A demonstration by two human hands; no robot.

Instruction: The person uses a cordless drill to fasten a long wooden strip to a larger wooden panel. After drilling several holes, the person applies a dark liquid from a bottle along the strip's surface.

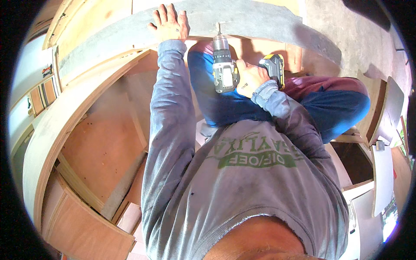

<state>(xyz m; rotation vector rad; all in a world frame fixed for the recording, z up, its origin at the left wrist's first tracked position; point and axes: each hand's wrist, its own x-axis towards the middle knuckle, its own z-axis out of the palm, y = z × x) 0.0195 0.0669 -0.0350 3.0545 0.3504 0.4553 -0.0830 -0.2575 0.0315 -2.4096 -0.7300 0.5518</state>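
My right hand [250, 80] is wrapped round the handle of a cordless drill [223, 71], whose black and yellow battery [274, 67] sticks out on the right. The drill points away from me. Its bit meets the long curved grey board [264, 21] at a small pale mark with bits of dust around it. Further left, my left hand [170, 27] lies flat on the same board with the fingers spread. How deep the bit sits cannot be made out.
A curved plywood frame [52, 125] with an open inside stands at the left. My bent legs [338, 97] lie under and right of the drill. Cut panels [383, 173] lean at the right, beside a dark opening [353, 160]. Concrete floor [346, 32] shows at the far right.
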